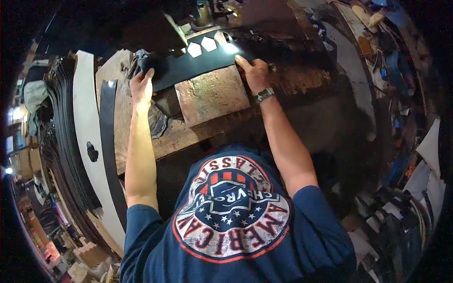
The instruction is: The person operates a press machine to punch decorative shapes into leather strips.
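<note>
A wide black strip, which looks like leather, stretches between my two hands above the bench. My left hand is closed at its left end, thumb upward; the fingers underneath are partly hidden. At the right, my right hand pinches the strip's near edge with the thumb on top. Below the strip lies a worn square slab with a rough, pitted surface. Pale five-sided shapes show along the strip's far edge, beside a bright glare. Dark crumpled cloth sits close to my left hand.
The wooden bench runs under my arms. Left of it stand a long white strip, a narrow black strip and a hanging bundle of black straps. Scraps pile up at right. The far bench is dark.
</note>
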Motion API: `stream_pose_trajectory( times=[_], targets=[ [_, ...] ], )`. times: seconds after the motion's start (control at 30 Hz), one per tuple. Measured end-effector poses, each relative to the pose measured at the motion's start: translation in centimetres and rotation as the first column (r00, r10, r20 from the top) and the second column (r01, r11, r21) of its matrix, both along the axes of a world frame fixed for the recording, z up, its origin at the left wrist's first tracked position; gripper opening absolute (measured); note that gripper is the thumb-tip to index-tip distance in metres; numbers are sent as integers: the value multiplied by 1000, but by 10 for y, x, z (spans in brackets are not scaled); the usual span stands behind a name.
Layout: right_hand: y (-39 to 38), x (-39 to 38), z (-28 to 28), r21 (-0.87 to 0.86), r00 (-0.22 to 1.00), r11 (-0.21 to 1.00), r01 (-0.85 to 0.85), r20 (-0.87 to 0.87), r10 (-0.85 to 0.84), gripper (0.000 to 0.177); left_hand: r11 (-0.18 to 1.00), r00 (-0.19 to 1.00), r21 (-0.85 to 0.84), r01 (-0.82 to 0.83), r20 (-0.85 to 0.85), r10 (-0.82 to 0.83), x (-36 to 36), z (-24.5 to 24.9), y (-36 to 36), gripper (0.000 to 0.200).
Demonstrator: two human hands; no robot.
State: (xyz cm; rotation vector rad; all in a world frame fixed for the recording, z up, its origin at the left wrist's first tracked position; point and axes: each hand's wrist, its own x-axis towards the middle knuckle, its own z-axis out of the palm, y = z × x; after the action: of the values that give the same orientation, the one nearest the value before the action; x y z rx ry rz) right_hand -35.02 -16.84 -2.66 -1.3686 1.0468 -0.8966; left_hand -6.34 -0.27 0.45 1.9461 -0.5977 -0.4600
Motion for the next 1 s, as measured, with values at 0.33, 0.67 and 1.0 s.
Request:
stream_pose_trajectory(
  times=[0.33, 0.67, 1.0],
  targets=[
    [-4, 1, -10, -30, 971, 996, 85, -220, -90, 41, 1000, 983, 21, -7, 183, 3, 11, -21, 1, 40],
    [19, -7, 25, 101, 994, 991, 91, -65, -84, 40, 999, 963, 24, -45, 265, 37, 2, -10, 3, 42],
    [-25, 50, 73, -30, 714, 976, -217, 676, 180, 32, 994, 967, 86, -62, 250, 39, -2, -4, 4, 42]
  ],
)
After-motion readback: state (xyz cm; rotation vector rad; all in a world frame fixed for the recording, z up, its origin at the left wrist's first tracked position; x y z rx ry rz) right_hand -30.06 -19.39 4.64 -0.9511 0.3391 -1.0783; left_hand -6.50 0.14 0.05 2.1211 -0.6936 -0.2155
